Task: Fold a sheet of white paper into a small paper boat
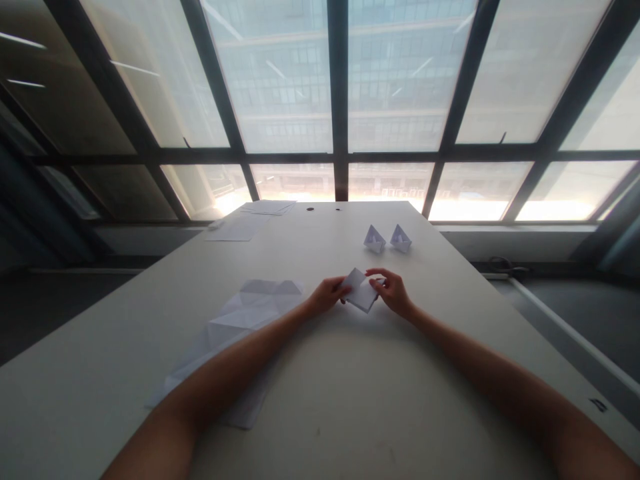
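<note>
left forearm (235,363) and right forearm (480,363) are lying nearest the camera, reaching in from the lower edge over the white table (360,413). the left forearm is passing over creased sheets (255,313).

at the middle, just above the table, the paper (361,297) is being held between both hands, folded and tilted. the left hand (326,297) is narrow, pinching the left side of the paper, thumb on top. the right hand (397,295) is pinching lightly at the right edge, its fingers curled over.

in the inspector's judgement, sound folding is calling for the left hand to be anchoring the layers while the right hand is working the edge gently. corners should be meeting squarely before any crease is being pressed; hard pulling would be risking a tear or a skewed fold.

no box or tray is showing. beyond the right hand, one boat (374,240) and a second boat (401,239) are standing side by side, apart, both of folded paper; whether their folds are holding anything, the inspector cannot tell. flat sheets (237,230) are lying at the far left of the table.
</note>
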`<action>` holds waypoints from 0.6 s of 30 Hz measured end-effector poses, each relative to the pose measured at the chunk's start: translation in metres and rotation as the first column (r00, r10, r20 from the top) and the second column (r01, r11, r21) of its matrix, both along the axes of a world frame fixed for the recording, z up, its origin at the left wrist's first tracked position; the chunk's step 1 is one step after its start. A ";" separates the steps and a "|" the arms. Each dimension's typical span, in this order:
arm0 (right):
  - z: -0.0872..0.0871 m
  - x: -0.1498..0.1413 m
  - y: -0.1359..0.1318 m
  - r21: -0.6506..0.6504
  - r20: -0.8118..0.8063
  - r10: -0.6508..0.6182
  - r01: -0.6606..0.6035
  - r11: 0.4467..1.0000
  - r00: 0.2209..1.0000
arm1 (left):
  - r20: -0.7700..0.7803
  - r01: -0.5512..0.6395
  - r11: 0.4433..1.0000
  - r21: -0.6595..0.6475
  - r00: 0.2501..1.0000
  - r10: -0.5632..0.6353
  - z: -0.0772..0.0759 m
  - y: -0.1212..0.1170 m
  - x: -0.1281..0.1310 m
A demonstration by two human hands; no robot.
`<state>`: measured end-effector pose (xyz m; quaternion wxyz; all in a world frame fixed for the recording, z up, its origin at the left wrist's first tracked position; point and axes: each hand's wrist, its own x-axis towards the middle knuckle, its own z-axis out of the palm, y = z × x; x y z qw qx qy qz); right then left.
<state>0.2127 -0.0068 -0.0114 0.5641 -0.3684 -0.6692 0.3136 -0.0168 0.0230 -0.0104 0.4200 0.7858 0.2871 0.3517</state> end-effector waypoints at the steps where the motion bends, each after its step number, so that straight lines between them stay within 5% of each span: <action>1: 0.000 0.001 0.001 -0.010 -0.012 0.010 -0.010 1.000 1.000 | 0.031 0.002 0.999 -0.038 1.000 -0.001 0.002 0.000 0.000; 9: 0.001 0.002 0.000 -0.018 -0.054 0.194 -0.196 0.981 0.979 | 0.176 0.010 0.965 -0.262 0.984 0.038 0.006 0.003 -0.001; 18: -0.008 0.004 0.011 -0.210 -0.097 0.041 -0.061 0.976 0.994 | 0.163 0.113 0.967 -0.228 0.984 -0.077 0.011 0.001 -0.005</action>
